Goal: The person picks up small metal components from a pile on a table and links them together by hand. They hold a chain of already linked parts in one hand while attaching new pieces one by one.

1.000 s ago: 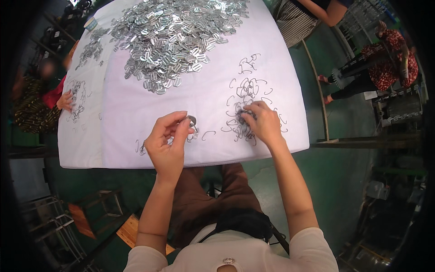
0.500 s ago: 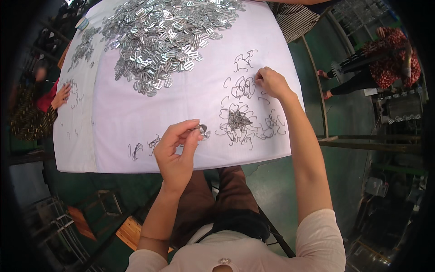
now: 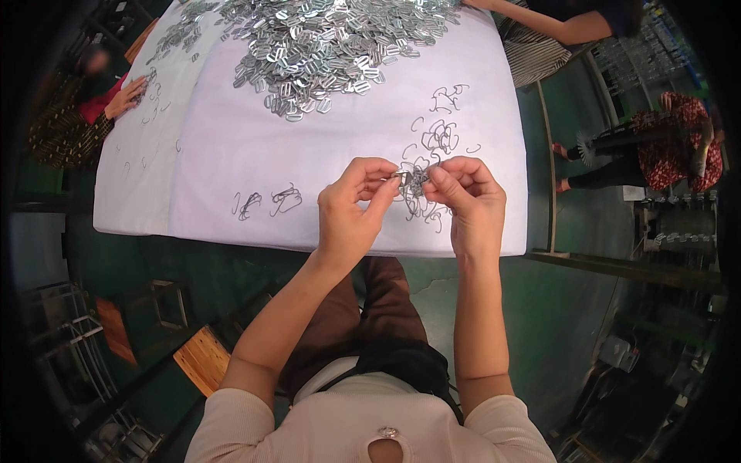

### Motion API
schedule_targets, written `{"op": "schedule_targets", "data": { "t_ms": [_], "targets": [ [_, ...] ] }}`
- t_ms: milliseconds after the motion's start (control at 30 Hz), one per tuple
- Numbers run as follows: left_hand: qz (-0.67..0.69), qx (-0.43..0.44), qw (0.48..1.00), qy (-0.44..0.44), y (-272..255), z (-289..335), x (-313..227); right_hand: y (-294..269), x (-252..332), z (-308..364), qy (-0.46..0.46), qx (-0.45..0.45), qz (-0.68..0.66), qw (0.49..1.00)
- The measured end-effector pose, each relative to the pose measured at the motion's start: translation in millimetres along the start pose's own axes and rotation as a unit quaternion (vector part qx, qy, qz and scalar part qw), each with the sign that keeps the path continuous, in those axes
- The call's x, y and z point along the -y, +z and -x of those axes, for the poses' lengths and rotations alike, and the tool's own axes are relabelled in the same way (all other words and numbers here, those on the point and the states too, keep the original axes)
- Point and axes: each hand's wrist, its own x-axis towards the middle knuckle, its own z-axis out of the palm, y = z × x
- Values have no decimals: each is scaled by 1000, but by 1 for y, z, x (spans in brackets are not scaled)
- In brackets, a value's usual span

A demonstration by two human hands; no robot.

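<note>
My left hand (image 3: 353, 207) pinches a small silver metal buckle (image 3: 401, 179) between thumb and fingertips, just above the table's near part. Close on its right, my right hand (image 3: 472, 202) is closed in a pinch on a thin bent wire hook (image 3: 435, 159), whose tip pokes out above the fingers. The two hands face each other with a small gap between the pinches. Beneath and behind them lies a tangled pile of dark wire hooks (image 3: 417, 204), partly covered by the fingers. More loose wire hooks (image 3: 441, 136) are spread farther back.
A large heap of flat slotted silver buckles (image 3: 324, 54) covers the far middle of the white cloth-covered table (image 3: 255, 147). Small wire bunches (image 3: 285, 199) lie at the near left. Another person's hand (image 3: 127, 98) rests at the left edge; another person's arm (image 3: 532, 21) reaches in far right.
My right hand has come from the scattered hooks in toward my left hand, bringing a wire hook. My left hand has moved right and away from me with the buckle. The view has shifted.
</note>
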Motion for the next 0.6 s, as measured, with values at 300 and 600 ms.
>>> {"op": "schedule_targets", "data": {
  "t_ms": [300, 600],
  "targets": [
    [-36, -43, 995, 87, 7, 4, -2, 16, -2, 19, -103, -38, 56, 992],
    [-78, -8, 985, 155, 10, 5, 11, 13, -14, 20, -154, -59, 32, 986]
  ]
}}
